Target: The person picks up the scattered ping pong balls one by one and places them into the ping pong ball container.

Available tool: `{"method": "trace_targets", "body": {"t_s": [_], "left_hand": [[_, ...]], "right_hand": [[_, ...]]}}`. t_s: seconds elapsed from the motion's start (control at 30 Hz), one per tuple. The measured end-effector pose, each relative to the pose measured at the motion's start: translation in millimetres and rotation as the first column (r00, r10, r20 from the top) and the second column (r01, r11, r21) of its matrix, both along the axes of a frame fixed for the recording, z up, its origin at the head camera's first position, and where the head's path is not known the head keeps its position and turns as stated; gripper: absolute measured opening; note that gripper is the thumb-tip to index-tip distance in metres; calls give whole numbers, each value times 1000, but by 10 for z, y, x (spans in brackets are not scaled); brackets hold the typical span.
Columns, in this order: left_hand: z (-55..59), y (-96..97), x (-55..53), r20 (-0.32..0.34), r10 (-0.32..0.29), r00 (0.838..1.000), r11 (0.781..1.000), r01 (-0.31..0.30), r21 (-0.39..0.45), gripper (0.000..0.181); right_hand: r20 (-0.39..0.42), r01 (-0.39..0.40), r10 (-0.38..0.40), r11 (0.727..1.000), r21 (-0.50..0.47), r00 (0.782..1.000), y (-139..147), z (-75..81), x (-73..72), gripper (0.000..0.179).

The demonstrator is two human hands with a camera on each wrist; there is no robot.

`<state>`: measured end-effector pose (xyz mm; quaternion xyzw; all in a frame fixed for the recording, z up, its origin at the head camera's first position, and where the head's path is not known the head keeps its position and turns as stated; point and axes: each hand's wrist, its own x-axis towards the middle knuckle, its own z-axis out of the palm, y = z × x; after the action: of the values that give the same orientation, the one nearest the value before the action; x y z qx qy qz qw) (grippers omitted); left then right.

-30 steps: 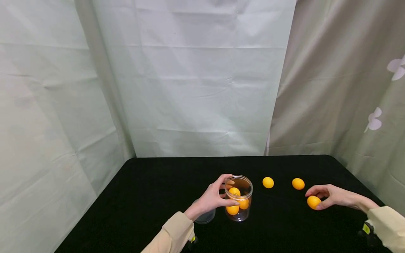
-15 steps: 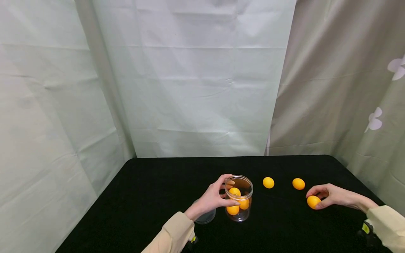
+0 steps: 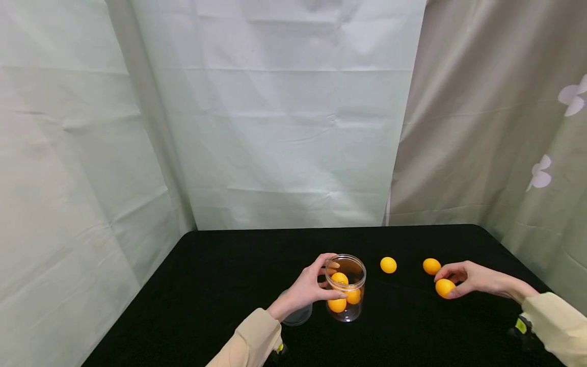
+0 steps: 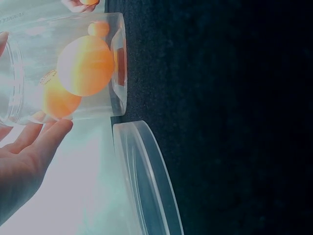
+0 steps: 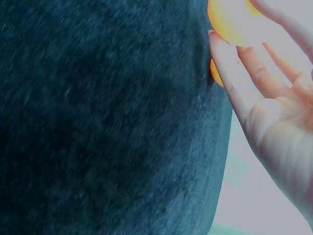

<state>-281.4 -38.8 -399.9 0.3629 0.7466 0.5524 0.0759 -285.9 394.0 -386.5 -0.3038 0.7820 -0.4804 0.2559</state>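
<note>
A black table [image 3: 220, 285] with rounded far corners stands before a creased sheet [image 3: 284, 127] that hangs behind it. Another pale sheet [image 3: 69, 178] hangs along the left side. At the right, a beige curtain [image 3: 458, 127] falls in folds, with light flower shapes [image 3: 541, 178] on it.

In the head view the light is soft and bright. The big white cloth sheet [image 3: 284, 127] glows, with faint grey creases, and the beige cloth curtain [image 3: 463, 112] has darker, shadowy folds. The flat black table [image 3: 229, 285] is so dark that shadows on it are hard to see. Both wrist views look bluish. In the left one, white glare washes over the left part of the clear round plastic jar [image 4: 39, 51], and the far right is almost black. In the right one, the round orange ball [image 5: 234, 22] is nearly white in places, the right hand [image 5: 279, 105] looks pale, and the table looks blurry.
</note>
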Motion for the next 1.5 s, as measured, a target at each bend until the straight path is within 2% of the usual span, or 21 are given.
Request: {"method": "trace_targets", "body": {"t_s": [0.37, 0.6, 0.7, 0.83, 0.93, 1.07, 1.17, 1.5], "left_hand": [[16, -5, 3, -8, 1, 1000, 1000, -1, -2, 66], [228, -20, 169, 15, -22, 1000, 1000, 22, 13, 63], [277, -23, 209, 8, -17, 1000, 1000, 17, 10, 63], [121, -11, 92, -10, -5, 1000, 1000, 5, 10, 65], [86, -10, 67, -14, -6, 1000, 1000, 6, 12, 65], [247, -19, 183, -5, -17, 1000, 1000, 17, 8, 63], [255, -18, 189, -2, -18, 1000, 1000, 18, 3, 64], [11, -6, 0, -25, -6, 1000, 1000, 6, -1, 66]], "right_hand": [[-63, 50, -48, 998, 32, 997, -176, 55, -65, 33], [-88, 62, -58, 997, 35, 994, -312, 84, -81, 33], [-97, 61, -58, 998, 24, 994, -357, 103, -91, 32], [-105, 60, -59, 998, 5, 993, -414, 113, -113, 32], [-109, 63, -63, 998, -3, 992, -461, 109, -133, 33], [-111, 74, -75, 997, -11, 991, -525, 105, -157, 34], [-106, 84, -86, 996, -23, 991, -570, 103, -177, 34], [-89, 63, -70, 994, -86, 994, -708, 142, -219, 37]]}}
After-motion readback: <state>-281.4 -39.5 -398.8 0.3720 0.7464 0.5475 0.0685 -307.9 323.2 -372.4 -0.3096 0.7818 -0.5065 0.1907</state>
